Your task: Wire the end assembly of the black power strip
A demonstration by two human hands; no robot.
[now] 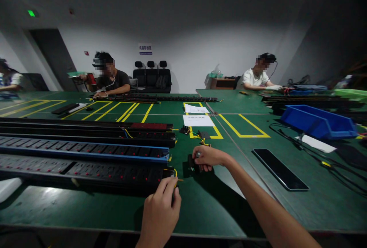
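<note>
1. The left hand (pixel 160 206) has its fingertips at the end of the nearest black socket strip (pixel 114 171), by a yellow wire (pixel 176 172); whether they pinch the wire, I cannot tell.
2. The right hand (pixel 208 156), farther forward and to the right of the left, curls its fingers around a small dark piece (pixel 190 162).
3. A sharp tug by the left fingers could strain the wire where it leaves the strip.
4. A loose hold could let the dark piece slip from the right hand.
5. Just beyond the right hand, wired black parts (pixel 204 135) could get snagged by a forward push.
</note>
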